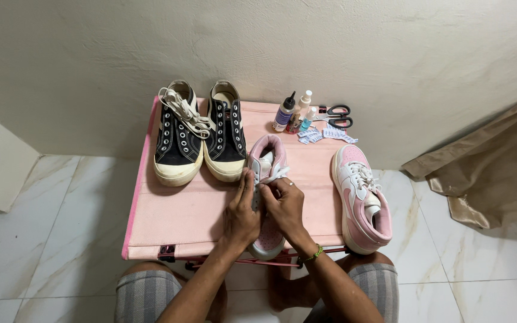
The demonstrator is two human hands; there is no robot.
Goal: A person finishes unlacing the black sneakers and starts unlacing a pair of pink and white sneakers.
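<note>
A pink and white sneaker [266,157] lies in the middle of the small pink table [181,209], toe toward me. My left hand [240,212] and my right hand [285,203] both rest on it and pinch its white lace [274,174] over the tongue. Most of the shoe's front is hidden under my hands. Its mate, a second pink and white sneaker [361,198], lies laced on the table's right side, heel toward me.
Two black canvas shoes [200,133] with cream toe caps stand at the table's back left, loose white laces piled on the left one. Small bottles [294,112], black-handled scissors [337,116] and small packets [324,135] sit at the back right. A tan curtain [492,173] hangs at right.
</note>
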